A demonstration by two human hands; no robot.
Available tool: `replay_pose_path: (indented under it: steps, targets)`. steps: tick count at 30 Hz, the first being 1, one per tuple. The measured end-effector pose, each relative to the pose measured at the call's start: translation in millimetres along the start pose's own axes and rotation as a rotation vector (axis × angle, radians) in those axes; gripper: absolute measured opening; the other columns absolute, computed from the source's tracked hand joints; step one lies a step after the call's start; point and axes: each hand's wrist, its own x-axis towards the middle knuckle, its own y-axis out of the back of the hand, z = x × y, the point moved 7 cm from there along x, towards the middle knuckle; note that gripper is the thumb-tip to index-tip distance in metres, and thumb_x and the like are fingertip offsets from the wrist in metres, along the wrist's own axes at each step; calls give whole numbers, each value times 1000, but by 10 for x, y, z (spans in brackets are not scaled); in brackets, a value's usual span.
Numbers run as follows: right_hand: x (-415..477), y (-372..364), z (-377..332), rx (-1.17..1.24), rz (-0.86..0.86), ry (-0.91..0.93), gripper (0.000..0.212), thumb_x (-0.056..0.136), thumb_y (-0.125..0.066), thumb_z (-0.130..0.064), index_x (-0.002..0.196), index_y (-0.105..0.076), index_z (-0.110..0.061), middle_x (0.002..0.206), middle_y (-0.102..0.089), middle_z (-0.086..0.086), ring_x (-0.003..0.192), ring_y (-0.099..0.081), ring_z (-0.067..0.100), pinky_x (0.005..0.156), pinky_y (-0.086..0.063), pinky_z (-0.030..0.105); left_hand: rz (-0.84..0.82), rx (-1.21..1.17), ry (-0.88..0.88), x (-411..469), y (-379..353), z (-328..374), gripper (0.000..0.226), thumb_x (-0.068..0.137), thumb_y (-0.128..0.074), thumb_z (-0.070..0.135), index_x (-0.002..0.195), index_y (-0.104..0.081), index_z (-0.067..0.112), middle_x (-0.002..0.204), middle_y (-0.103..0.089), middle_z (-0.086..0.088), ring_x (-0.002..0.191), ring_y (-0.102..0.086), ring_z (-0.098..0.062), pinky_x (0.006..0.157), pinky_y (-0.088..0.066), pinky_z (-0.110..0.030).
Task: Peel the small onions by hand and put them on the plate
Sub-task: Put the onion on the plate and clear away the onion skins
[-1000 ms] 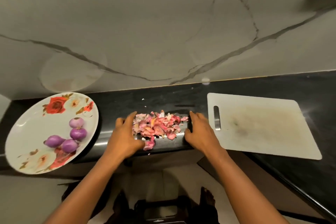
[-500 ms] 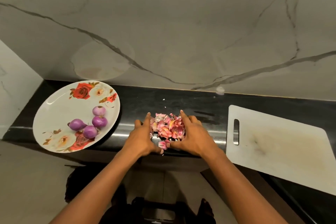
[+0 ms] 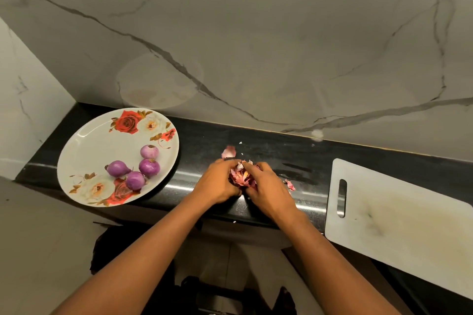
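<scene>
Left hand [image 3: 217,181] and right hand [image 3: 268,188] cupped together round pink papery onion skins [image 3: 241,177], pile mostly hidden between palms

four peeled small onions [image 3: 149,167], glossy purple with paler tops, sit close together on a round white plate [image 3: 102,146] printed with red and cream roses. the plate lies flat on the black counter [image 3: 204,140]. the onions fill its face from 3 to 6 o'clock of centre, and the one at 6 o'clock is teardrop-shaped. well off at the plate's 3 o'clock, a heap of pink-red papery onion skins [image 3: 242,177] is bunched between the left hand [image 3: 217,181] and right hand [image 3: 268,186]. one loose skin [image 3: 228,152] lies at the heap's 11 o'clock.
</scene>
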Motion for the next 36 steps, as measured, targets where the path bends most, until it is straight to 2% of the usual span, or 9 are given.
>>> replay_pose_path:
  steps: [5,13,19,23,26,28,30,34,36]
  targets:
    - [3,10,-26,100,69,-34,59,91,-61,2,146,-61,-21,128,-61,5,116,-62,22,94,-42,21,93,-122,21,24,-50,-18,24,79,-80,25,102,-80,29,90,-79,8,86,-73,-11,81,-61,-41]
    - [23,155,-159,173,149,1,55,86,-57,9,125,-75,-25,106,-69,-3,95,-65,11,83,-51,20,178,-178,43,-15,49,-8,28,81,-73,7,100,-83,27,83,-79,7,76,-73,-7,76,-63,-37]
    - [76,432,-551,171,232,139,55,85,-58,10,125,-75,-25,100,-68,-7,88,-66,9,79,-56,25,299,-217,-26,-200,513,109,31,83,-77,3,106,-82,23,91,-74,9,83,-69,-6,73,-52,-12]
    - [75,558,-974,123,254,251,42,88,-63,5,116,-77,-22,97,-68,-7,87,-63,8,78,-53,20,407,-233,-16,-445,874,35,29,84,-77,7,106,-83,25,93,-79,7,83,-71,-6,77,-56,-22]
    - [40,475,-1353,104,207,323,35,91,-66,2,114,-78,-22,97,-69,-7,87,-62,8,79,-49,14,452,-242,41,-706,1042,-196,24,87,-75,9,103,-81,26,89,-77,9,81,-70,-5,74,-56,-21]
    - [18,306,-1620,99,145,365,37,89,-68,4,114,-78,-22,98,-69,-7,87,-62,8,77,-46,10,508,-240,91,-948,1125,-439,18,89,-74,11,95,-78,27,78,-71,13,74,-66,-1,64,-48,-8]
    - [-36,69,-1891,106,77,422,41,85,-68,6,113,-79,-23,98,-70,-7,86,-64,9,76,-53,21,569,-234,146,-1222,1190,-713,16,89,-74,12,90,-77,27,71,-65,14,69,-64,-2,59,-44,-4]
    - [-167,-492,-2349,138,-59,526,45,82,-66,6,112,-78,-25,93,-69,-7,79,-66,11,70,-54,30,669,-285,251,-1736,1177,-1337,23,81,-75,6,95,-81,24,83,-77,6,78,-72,-11,68,-59,-30]
    - [-198,-783,-2520,134,-128,573,43,84,-64,0,111,-78,-30,85,-68,-8,75,-67,13,70,-55,33,708,-323,293,-1958,1121,-1606,27,82,-77,5,101,-83,24,87,-79,6,76,-71,-2,66,-57,-20]
